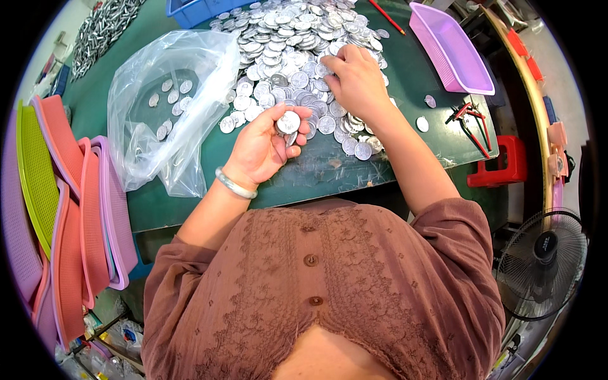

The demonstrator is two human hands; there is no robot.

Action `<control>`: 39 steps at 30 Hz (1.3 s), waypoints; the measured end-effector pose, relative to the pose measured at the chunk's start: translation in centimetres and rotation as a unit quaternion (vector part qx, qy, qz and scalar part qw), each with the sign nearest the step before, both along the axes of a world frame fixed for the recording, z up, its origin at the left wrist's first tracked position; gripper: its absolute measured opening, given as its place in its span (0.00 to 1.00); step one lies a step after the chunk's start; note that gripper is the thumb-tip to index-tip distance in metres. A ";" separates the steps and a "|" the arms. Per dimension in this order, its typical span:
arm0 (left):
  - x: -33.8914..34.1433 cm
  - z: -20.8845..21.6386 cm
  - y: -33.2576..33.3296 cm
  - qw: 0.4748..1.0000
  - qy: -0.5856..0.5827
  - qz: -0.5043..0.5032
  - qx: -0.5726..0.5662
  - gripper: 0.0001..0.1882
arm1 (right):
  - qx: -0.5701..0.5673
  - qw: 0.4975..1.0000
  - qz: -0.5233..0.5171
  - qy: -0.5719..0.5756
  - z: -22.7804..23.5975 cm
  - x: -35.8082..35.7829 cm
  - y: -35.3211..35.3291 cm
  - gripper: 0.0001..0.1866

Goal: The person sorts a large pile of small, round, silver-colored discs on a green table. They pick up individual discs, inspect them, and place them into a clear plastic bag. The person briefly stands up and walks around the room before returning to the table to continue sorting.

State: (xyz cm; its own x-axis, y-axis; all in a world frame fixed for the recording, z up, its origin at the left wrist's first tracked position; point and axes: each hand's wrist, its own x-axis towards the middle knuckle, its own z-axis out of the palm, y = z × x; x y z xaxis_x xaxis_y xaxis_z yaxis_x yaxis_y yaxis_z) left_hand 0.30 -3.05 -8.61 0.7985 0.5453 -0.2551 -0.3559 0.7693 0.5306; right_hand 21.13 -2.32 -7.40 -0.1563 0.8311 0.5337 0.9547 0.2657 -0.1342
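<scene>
A large heap of round silver medals (278, 47), some with a small loop at the rim, spreads over the green table. My left hand (263, 142), with a pale bangle at the wrist, is at the near edge of the heap, palm up. Its fingers curl round a few medals (289, 122), the top one facing up. My right hand (354, 79) is over the heap's right side, its thumb and index finger apart at the medals. Left of the heap lies a clear plastic bag (133, 95), with several medals (173, 96) visible through it.
A purple basket (446, 50), red-handled pliers (472, 126) and a red pencil (387, 17) lie to the right. A blue crate (202, 9) and a pile of metal parts (104, 31) are at the back. Stacked baskets (82, 215) stand left; a fan (543, 259) and red stool (503, 164) stand right.
</scene>
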 end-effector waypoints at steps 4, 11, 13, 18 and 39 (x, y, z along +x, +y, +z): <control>0.1 0.0 -0.1 0.997 0.065 0.029 0.022 0.15 | 0.012 1.000 0.011 0.021 -0.1 0.3 0.5 0.11; 0.3 0.7 -0.4 0.993 0.099 0.042 0.056 0.11 | -0.157 0.949 0.041 0.271 1.0 0.0 -0.3 0.07; 0.3 0.7 -0.2 0.995 0.085 0.038 0.041 0.10 | -0.161 0.923 0.102 0.335 1.8 -0.8 -1.5 0.06; 0.4 1.0 -0.5 0.996 0.075 0.042 0.037 0.06 | -0.048 0.924 0.264 0.272 2.1 -2.0 -3.4 0.07; 0.2 0.6 -0.8 0.990 0.068 0.111 0.056 0.05 | -0.013 0.997 0.039 0.065 -0.9 0.0 -1.9 0.05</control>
